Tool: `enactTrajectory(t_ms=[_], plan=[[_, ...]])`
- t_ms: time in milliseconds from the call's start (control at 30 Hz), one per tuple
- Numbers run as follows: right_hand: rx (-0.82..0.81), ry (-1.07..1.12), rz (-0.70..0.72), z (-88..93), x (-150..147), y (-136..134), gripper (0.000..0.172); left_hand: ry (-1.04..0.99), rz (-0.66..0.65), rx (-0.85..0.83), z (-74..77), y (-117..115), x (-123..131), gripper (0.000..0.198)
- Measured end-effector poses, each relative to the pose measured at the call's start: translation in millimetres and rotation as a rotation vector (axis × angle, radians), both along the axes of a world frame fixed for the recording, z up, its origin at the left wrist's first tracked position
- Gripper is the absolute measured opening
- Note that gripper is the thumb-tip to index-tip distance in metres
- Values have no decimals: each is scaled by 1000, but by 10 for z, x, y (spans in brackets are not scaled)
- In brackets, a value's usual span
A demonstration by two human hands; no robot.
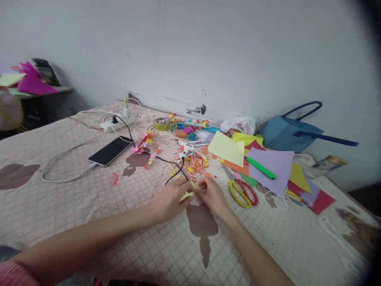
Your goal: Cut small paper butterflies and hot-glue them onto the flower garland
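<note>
My left hand point(171, 198) and my right hand point(212, 194) meet over the quilted bedspread point(89, 206), fingers pinched together on a small pale yellow paper piece point(189, 194). Just beyond them lies a heap of coloured paper scraps point(193, 163) with a white glue gun point(186, 150) and its black cord point(171, 165). Scissors with yellow and red handles point(242, 192) lie right of my right hand.
Coloured paper sheets point(268, 163) with a green marker point(261, 168) spread at the right, a blue bag point(285, 133) behind. A phone point(109, 151) on a white cable and a power strip point(117, 123) lie at the left. A tape roll point(161, 124) sits far back.
</note>
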State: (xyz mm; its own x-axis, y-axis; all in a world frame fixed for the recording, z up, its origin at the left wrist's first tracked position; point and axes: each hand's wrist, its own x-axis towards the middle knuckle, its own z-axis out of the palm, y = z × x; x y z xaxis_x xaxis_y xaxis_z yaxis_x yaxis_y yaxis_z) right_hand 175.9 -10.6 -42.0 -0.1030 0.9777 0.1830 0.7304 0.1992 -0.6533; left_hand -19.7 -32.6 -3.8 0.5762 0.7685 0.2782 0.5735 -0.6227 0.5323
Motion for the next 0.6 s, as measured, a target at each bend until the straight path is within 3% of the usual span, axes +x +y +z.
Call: enactTrajectory(t_ms=[167,300,467,533,600], plan=[[-31,6,46,3,13,65,11,-115,15,46,30,116,-33,12],[-28,41,139,242,141,141,14,-195,15,54,131,307,-114,14],[498,-93,-43,630,188,220,10,-331,74,-9,250,561,-183,20],[560,-25,-16,712,146,198,9,-376,105,-41,266,585,-175,21],[492,125,15,736,104,153,7,-414,111,-70,260,560,-155,25]])
